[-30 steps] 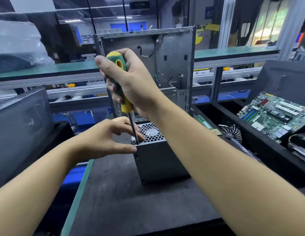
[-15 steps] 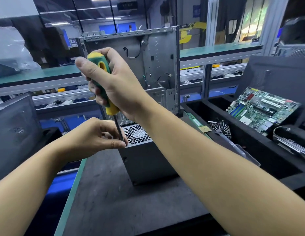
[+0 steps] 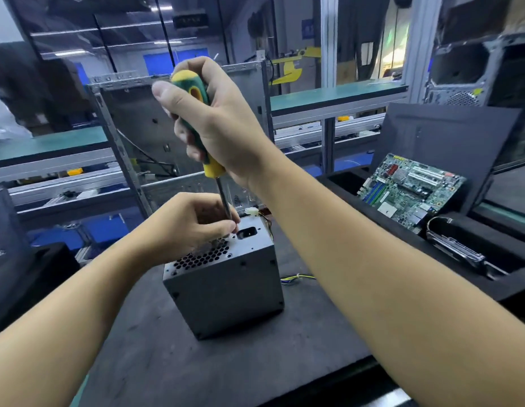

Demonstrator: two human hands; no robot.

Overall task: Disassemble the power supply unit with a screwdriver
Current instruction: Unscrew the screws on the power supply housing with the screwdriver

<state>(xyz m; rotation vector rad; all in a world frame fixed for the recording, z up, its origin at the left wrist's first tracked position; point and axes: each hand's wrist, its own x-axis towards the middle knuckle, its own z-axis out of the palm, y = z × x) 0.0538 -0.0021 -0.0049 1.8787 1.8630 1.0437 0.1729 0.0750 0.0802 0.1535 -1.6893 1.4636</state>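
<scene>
Power supply unit (image 3: 226, 289), on end on my bench (image 3: 167, 368): right hand (image 3: 226, 127) clenched round screwdriver (image 3: 213, 169) handle for torque, left hand (image 3: 187, 227) fingertips pinching its shaft low, I judge to keep the tip seated.

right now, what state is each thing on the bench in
power supply unit, casing closed, vent grille facing up
screwdriver, near upright, tip at the unit's top
right hand, grips the screwdriver handle
left hand, pinches the shaft near the tip
motherboard, propped at a tilt
computer case, open, standing behind
</scene>
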